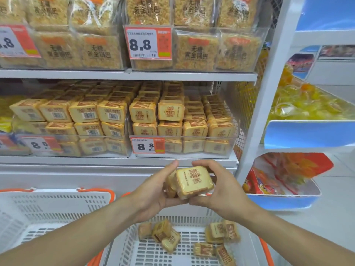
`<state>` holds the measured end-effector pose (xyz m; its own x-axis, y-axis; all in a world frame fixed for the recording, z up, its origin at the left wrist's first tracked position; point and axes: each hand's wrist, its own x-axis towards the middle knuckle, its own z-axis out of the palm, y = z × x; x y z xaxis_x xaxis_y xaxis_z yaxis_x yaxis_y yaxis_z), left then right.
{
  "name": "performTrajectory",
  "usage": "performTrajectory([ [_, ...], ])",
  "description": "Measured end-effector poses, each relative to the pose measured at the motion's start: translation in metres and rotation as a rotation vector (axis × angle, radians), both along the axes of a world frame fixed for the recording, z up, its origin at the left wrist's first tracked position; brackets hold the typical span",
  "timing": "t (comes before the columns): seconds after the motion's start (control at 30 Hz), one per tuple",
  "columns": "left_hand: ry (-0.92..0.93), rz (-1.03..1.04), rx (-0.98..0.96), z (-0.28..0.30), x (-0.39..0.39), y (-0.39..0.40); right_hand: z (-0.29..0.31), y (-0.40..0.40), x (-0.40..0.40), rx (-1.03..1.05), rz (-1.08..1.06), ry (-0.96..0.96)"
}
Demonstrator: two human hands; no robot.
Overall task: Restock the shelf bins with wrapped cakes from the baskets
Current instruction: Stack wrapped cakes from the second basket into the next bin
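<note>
Baskets sit low in view: a white one [48, 212] at left, and just right of it a second basket [172, 254] holding loose wrapped cakes [167, 235]. Above it, the left hand [153, 191] and right hand [217, 191] each curl their grip round a small stack of cakes [193, 181], held between them below the shelf bin [182, 148] of stacked cakes.

Both hands [153, 191] [217, 191] hold wrapped cakes [194, 181] above basket [192, 219].
</note>
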<state>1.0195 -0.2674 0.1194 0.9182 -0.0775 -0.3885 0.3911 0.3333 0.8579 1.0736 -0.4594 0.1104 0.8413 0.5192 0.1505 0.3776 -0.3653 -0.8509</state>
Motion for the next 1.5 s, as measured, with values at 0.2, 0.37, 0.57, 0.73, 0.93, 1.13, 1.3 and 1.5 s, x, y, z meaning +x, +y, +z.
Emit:
performTrajectory([
  [0.2, -0.013, -0.068, 0.093, -0.003, 0.004, 0.003, 0.01, -0.011, 0.016, 0.01, 0.074, -0.1],
  [0.37, -0.041, -0.206, 0.245, -0.002, 0.001, -0.004, 0.015, -0.02, 0.019, -0.067, 0.209, 0.064],
  [0.57, 0.0, 0.095, 0.16, -0.014, 0.006, -0.021, 0.011, -0.009, 0.006, 0.151, -0.147, 0.196],
  [0.73, -0.092, 0.129, 0.247, -0.015, 0.007, -0.023, 0.008, -0.009, -0.004, -0.042, -0.001, 0.113],
  [0.93, -0.138, 0.04, 0.2, -0.015, 0.009, -0.025, 0.02, -0.018, 0.005, -0.155, 0.188, -0.175],
  [1.13, -0.127, -0.097, 0.208, -0.01, 0.002, -0.023, 0.027, -0.033, 0.018, -0.155, 0.246, -0.118],
  [1.3, -0.07, -0.076, 0.282, -0.008, 0.004, -0.021, 0.023, -0.031, 0.024, -0.045, 0.235, 0.06],
  [1.5, -0.121, -0.141, 0.077, 0.007, 0.012, -0.009, 0.024, -0.028, 0.029, 0.201, 0.274, 0.653],
])
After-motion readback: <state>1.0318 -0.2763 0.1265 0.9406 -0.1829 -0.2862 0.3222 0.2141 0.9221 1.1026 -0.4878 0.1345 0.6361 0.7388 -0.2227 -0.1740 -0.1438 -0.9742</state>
